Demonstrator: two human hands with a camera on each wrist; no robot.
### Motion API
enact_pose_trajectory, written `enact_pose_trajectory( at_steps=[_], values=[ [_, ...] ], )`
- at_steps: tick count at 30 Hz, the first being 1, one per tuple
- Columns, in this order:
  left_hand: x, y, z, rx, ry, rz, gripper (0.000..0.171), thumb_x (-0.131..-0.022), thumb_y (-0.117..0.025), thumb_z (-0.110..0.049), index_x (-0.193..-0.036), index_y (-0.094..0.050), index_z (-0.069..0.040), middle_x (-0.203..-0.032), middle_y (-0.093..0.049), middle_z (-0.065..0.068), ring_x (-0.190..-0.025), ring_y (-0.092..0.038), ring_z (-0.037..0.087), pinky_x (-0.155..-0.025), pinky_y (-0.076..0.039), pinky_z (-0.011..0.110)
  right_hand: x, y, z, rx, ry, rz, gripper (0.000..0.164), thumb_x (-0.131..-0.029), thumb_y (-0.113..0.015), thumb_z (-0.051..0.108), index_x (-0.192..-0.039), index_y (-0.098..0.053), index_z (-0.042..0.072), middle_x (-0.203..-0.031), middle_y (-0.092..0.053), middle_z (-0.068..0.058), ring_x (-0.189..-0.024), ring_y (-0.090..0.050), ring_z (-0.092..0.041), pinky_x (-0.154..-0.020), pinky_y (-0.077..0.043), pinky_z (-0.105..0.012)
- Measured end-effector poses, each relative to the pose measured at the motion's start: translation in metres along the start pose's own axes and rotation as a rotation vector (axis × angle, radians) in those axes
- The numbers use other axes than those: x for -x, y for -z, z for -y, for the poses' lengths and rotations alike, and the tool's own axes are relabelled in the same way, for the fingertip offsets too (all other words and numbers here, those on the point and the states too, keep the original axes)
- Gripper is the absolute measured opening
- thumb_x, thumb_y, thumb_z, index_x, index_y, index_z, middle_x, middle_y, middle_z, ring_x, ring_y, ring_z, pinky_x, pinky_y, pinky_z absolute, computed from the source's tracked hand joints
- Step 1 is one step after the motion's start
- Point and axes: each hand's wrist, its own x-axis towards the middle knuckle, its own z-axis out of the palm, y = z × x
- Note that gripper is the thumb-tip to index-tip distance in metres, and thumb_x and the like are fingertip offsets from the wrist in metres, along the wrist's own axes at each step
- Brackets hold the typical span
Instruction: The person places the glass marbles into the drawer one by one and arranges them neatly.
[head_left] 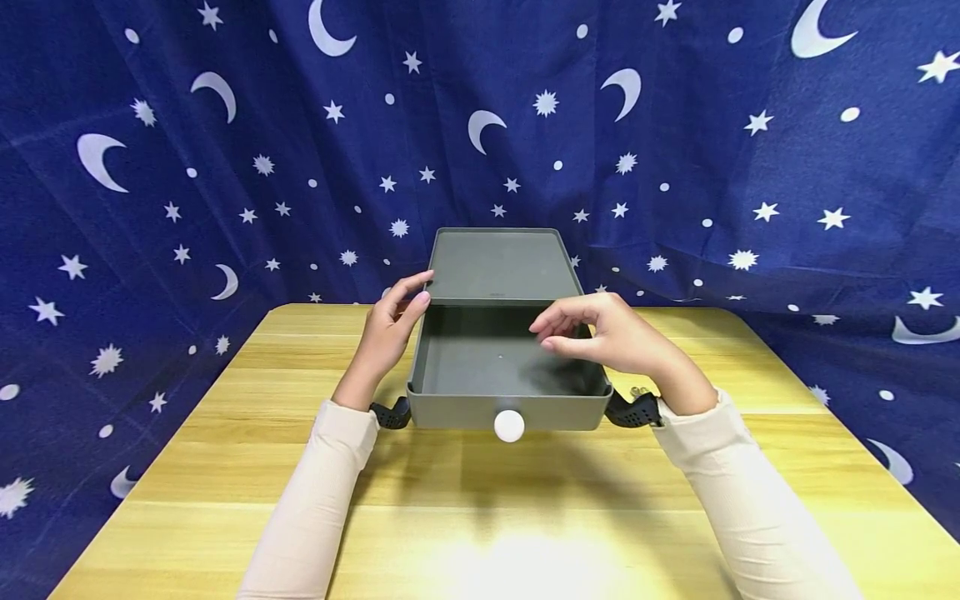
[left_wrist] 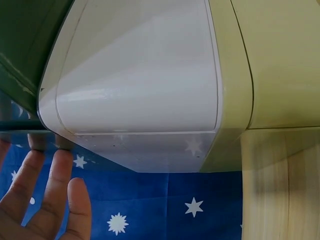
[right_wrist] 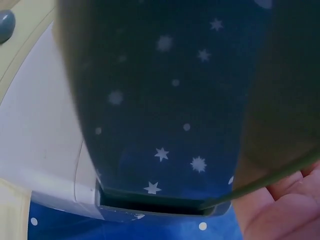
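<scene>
1. Unit location: your grey drawer unit [head_left: 498, 262] sits at mid-width on the worktop [head_left: 262, 450], toward the rear edge. Its drawer [head_left: 450, 411] stands well out toward the near edge, w/ the white knob [head_left: 509, 426] at ctr of the front wall. Presumably the front faces you for direct access to the knob and interior.

2. L hand [head_left: 386, 333]: fingers extended, thumb apart from index; nothing enclosed. Fingertips are at the unit's L side, approx. level w/ the front edge of the top. Probable function: steadying the unit, as this side contact leaves the drawer's mouth clear of your arm.

3. R hand [head_left: 611, 333]: fingers loosely bent, gap visible betw. thumb and fingers; no held item visible. It is above the R half of the drawer, reaching in from the R side; contact w/ the drawer cannot be confirmed. The extended drawer likely allows this position.

4. Qty check: 1 unit, 1 drawer, 1 knob, 2 hands, 2 pale sleeves [head_left: 750, 492], 2 black wrist mounts [head_left: 633, 410] (1 per wrist). Small bits [head_left: 636, 391] lie beyond your R mount, toward the worktop's R edge; partly hidden, so type and qty cannot be told.

5. Background: 1 blue curtain [head_left: 675, 150] w/ white stars and moons, behind the worktop's rear edge.
</scene>
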Motion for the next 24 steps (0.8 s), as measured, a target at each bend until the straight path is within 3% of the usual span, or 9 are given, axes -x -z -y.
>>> enact_pose_trajectory(
  at_steps=[4, 8, 11, 17, 21, 24],
  values=[
    [0.000, 0.000, -0.001, 0.004, 0.005, 0.004, 0.041, -0.112, -0.057, -0.017, -0.151, -0.063, -0.006, -0.152, -0.061, 0.014, -0.123, -0.063, 0.031, -0.099, -0.048, 0.028, 0.003, 0.002, 0.000, -0.080, 0.016, -0.025, 0.016, -0.094, -0.074, -0.009, -0.109, -0.078, -0.007, -0.094, -0.079, -0.019, -0.088, -0.074, -0.006, -0.082, -0.054, -0.020],
    [0.000, 0.000, 0.000, 0.009, 0.004, 0.004, 0.041, -0.112, -0.057, -0.017, -0.151, -0.062, -0.006, -0.152, -0.061, 0.015, -0.123, -0.063, 0.031, -0.099, -0.048, 0.027, 0.006, 0.004, 0.000, -0.165, 0.014, -0.058, 0.019, -0.093, -0.071, -0.014, -0.110, -0.076, -0.009, -0.095, -0.080, -0.007, -0.089, -0.076, -0.011, -0.083, -0.056, -0.020],
    [0.001, 0.000, 0.000, 0.009, 0.001, 0.001, 0.041, -0.112, -0.057, -0.016, -0.151, -0.062, -0.005, -0.151, -0.061, 0.016, -0.123, -0.062, 0.031, -0.099, -0.048, 0.026, 0.010, 0.004, -0.001, -0.227, 0.001, -0.110, 0.023, -0.092, -0.071, -0.015, -0.109, -0.079, 0.000, -0.094, -0.080, 0.003, -0.085, -0.076, -0.014, -0.078, -0.056, -0.020],
    [0.001, 0.000, 0.001, 0.004, -0.004, 0.001, 0.041, -0.112, -0.057, -0.016, -0.151, -0.062, -0.005, -0.151, -0.061, 0.016, -0.124, -0.062, 0.032, -0.098, -0.047, 0.025, 0.022, 0.004, -0.002, -0.342, -0.010, -0.244, 0.046, -0.091, -0.070, -0.019, -0.106, -0.083, 0.023, -0.093, -0.080, 0.003, -0.080, -0.074, -0.008, -0.073, -0.056, -0.018],
    [0.001, -0.001, 0.000, 0.007, -0.008, -0.003, 0.041, -0.112, -0.057, -0.016, -0.151, -0.062, -0.005, -0.151, -0.061, 0.017, -0.123, -0.062, 0.032, -0.097, -0.047, 0.025, 0.028, 0.004, 0.001, -0.381, -0.015, -0.312, 0.046, -0.090, -0.068, -0.022, -0.107, -0.082, 0.019, -0.095, -0.081, 0.002, -0.085, -0.076, -0.007, -0.078, -0.059, -0.019],
    [0.001, -0.001, 0.000, 0.007, -0.006, -0.007, 0.041, -0.112, -0.057, -0.016, -0.150, -0.062, -0.005, -0.151, -0.061, 0.017, -0.121, -0.062, 0.031, -0.097, -0.047, 0.024, 0.034, 0.005, 0.003, -0.406, -0.027, -0.339, 0.038, -0.091, -0.067, -0.022, -0.107, -0.082, 0.009, -0.097, -0.081, 0.000, -0.088, -0.076, -0.009, -0.080, -0.059, -0.020]
  ],
)
